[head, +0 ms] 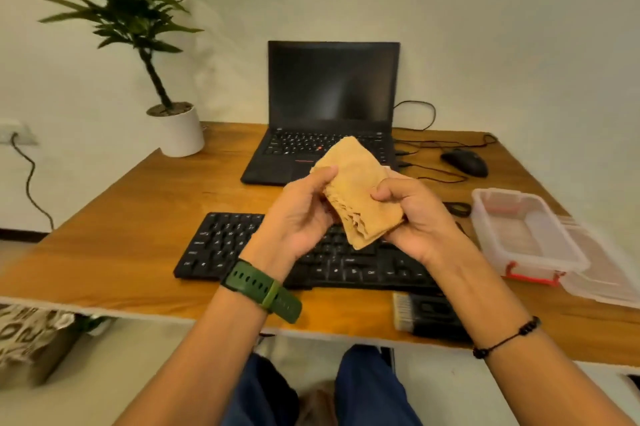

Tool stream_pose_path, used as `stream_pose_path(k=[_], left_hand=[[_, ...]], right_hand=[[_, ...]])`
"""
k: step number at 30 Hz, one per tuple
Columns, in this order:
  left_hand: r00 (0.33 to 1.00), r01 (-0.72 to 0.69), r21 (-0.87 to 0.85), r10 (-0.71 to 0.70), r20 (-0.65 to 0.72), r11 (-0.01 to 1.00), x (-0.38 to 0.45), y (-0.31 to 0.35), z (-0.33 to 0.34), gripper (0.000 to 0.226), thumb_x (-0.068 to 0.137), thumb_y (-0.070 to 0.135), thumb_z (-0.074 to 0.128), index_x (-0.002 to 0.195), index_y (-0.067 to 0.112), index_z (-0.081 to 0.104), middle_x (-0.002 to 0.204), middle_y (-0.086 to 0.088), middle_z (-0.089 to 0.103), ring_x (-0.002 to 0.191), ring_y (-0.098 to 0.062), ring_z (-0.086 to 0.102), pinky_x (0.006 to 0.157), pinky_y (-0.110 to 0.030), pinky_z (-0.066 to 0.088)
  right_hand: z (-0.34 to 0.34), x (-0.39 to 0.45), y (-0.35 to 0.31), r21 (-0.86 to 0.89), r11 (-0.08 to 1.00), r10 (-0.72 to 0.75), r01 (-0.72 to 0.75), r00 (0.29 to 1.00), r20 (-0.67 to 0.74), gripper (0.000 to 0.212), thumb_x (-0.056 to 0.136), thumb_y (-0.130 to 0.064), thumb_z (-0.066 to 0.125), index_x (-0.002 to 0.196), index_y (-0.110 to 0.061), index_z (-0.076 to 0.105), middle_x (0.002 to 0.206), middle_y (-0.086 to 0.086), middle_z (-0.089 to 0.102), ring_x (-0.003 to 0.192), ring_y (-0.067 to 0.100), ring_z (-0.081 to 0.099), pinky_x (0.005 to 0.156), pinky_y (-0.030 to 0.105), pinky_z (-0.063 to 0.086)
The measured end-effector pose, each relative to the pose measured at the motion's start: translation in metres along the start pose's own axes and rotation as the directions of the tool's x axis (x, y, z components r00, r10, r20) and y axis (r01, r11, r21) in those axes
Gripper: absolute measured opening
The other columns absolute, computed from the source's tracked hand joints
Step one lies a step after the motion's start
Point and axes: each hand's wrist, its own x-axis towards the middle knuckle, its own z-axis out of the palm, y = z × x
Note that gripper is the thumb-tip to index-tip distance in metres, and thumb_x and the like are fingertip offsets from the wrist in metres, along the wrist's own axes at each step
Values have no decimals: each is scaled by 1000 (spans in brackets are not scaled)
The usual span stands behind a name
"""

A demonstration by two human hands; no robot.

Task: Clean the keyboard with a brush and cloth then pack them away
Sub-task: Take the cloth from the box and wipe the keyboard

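A folded tan cloth point(355, 188) is held up above the black keyboard point(221, 245). My left hand point(298, 214) grips its left edge, thumb on top. The cloth's right side is pinched by my right hand point(412, 214). The keyboard lies flat on the wooden desk point(114, 235), partly hidden behind my hands and forearms. A black brush point(427, 316) with pale bristles lies near the desk's front edge, just in front of the keyboard's right end.
A clear plastic box point(526, 235) with red latches stands open at the right, its lid point(602, 273) beside it. Behind are an open black laptop point(329, 114), a black mouse point(465, 162) with cables, and a potted plant point(180, 128) at the back left.
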Motion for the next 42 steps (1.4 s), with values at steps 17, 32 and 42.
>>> stream_pose_path(k=[17,32,42], left_hand=[[791,-7,997,610,55,-81,-51,7,-157,87,75,64,55,139,12,29,134,-6,44,125,-21,40,104,-37,36],[800,210,937,600,-2,-278,-41,-27,-172,128,49,91,19,146,9,12,154,-8,15,144,-24,3,113,-50,-1],[792,231,935,610,-20,-268,-41,-28,-171,129,46,92,19,145,10,17,153,-9,18,143,-24,7,114,-48,0]], right_hand=[[97,71,57,-915,155,-378,372,878,293,26,90,-15,52,109,-22,67,92,-7,63,85,10,55,77,26,42],[134,150,117,-600,-536,-125,594,647,752,38,91,-10,50,126,4,50,139,24,44,131,34,39,106,41,34],[113,141,116,-487,-501,205,715,645,736,45,83,3,47,124,-11,57,129,11,57,114,30,54,90,44,45]])
